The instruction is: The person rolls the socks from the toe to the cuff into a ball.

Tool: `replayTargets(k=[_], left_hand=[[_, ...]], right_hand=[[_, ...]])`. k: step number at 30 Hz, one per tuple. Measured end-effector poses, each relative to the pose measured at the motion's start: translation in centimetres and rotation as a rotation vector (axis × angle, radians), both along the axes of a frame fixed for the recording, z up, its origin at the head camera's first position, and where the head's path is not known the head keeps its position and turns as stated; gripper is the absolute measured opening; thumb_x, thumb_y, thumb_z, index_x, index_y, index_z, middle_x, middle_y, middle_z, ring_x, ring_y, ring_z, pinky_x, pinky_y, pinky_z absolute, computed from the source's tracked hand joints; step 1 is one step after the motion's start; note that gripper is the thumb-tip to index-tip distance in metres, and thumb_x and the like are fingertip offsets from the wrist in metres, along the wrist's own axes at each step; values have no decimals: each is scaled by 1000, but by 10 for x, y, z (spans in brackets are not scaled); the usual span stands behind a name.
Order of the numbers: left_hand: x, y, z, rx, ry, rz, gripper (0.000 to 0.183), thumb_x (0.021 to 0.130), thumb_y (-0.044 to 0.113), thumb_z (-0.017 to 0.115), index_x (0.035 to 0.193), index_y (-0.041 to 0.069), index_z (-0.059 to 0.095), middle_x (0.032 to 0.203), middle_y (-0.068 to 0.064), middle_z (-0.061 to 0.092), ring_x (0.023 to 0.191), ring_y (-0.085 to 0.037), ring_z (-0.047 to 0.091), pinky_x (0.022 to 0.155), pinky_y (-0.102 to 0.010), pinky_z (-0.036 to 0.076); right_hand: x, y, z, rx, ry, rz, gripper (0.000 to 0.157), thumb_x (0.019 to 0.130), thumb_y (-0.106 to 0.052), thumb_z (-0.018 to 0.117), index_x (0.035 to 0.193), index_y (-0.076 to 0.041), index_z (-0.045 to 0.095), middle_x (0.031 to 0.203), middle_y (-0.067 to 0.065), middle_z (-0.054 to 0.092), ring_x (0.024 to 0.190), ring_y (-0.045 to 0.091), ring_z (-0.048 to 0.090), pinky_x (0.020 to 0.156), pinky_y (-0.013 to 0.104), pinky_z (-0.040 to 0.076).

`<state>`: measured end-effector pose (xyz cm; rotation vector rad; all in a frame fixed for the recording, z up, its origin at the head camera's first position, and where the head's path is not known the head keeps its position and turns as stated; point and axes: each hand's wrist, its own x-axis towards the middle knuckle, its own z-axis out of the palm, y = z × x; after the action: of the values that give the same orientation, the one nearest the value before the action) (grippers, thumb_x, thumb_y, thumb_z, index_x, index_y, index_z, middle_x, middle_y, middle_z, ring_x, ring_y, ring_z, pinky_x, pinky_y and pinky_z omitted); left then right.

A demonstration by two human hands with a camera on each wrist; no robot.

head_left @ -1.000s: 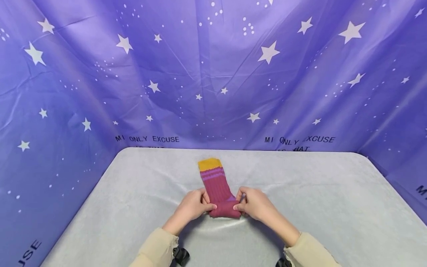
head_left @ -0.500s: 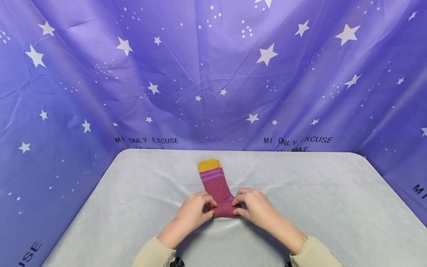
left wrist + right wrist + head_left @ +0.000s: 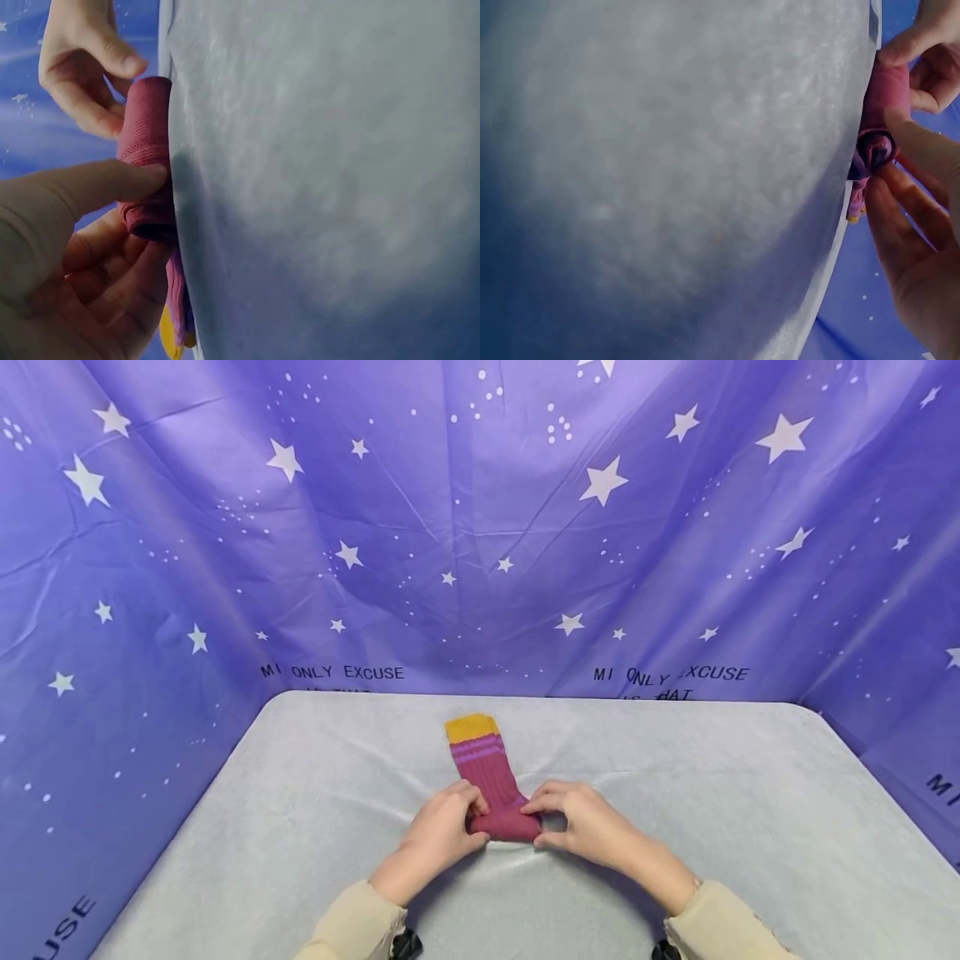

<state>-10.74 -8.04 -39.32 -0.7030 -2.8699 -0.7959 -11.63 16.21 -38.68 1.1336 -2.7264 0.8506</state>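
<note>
A maroon ribbed sock [image 3: 486,777] with a yellow cuff and purple stripes lies on the table, cuff pointing away from me. Its near end is wound into a thick roll [image 3: 507,823]. My left hand [image 3: 441,828] grips the roll's left end, thumb at the near side and fingers at the far side. On the other end, my right hand [image 3: 588,825] holds the roll between thumb and fingertips. In the right wrist view the coiled layers show at the end of the roll [image 3: 889,94]. The left wrist view shows the thumb lying across the roll [image 3: 146,120].
A pale grey cloth covers the table [image 3: 300,793], with slight creases around the sock. Behind and at both sides hangs a purple curtain [image 3: 480,510] with white stars and black lettering. Black straps show beneath both beige sleeves [image 3: 360,918].
Both hands have shifted their grip on the roll, fingers moving from its ends to over its top. The roll has moved slightly away from me, and the cuff stays almost in place.
</note>
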Motion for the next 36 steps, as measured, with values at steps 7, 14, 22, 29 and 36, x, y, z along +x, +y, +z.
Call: replayTargets(k=[7,14,22,29,36], left_hand=[[-13,-5,-2,122,-133,27,16,76,11,83,85,13,70,83,3,65,73,-7,59,66,-19,49],[-17,-16,-9,290,-278,53,15,81,16,81,94,10,74,82,1,70,72,-6,59,64,-19,49],[-15,-18,0,246,-192,62,26,77,14,85,97,15,68,91,1,69,81,-11,63,71,-22,51],[-10,-28,9,353,-308,132,23,78,19,82,97,8,74,83,-2,73,71,-7,63,63,-21,51],[-10,-30,2,323,-364,212,19,77,17,83,89,5,73,72,1,67,64,-7,54,56,-21,44]], right_hand=[[2,-10,6,110,97,-43,44,71,-27,89,109,-11,73,107,-3,67,100,14,66,91,35,56],[-5,-23,-3,114,117,-101,30,78,-18,84,104,-10,71,102,0,72,93,17,70,84,35,58],[-14,-25,3,-48,-101,-174,22,81,-14,80,101,-13,72,94,0,76,85,12,71,79,28,58],[-10,-29,6,-187,-338,-147,16,84,-15,77,97,-6,72,83,2,73,72,2,62,66,20,54],[-12,-39,4,-200,-496,-188,14,86,-11,75,91,1,70,73,2,66,58,6,55,52,20,48]])
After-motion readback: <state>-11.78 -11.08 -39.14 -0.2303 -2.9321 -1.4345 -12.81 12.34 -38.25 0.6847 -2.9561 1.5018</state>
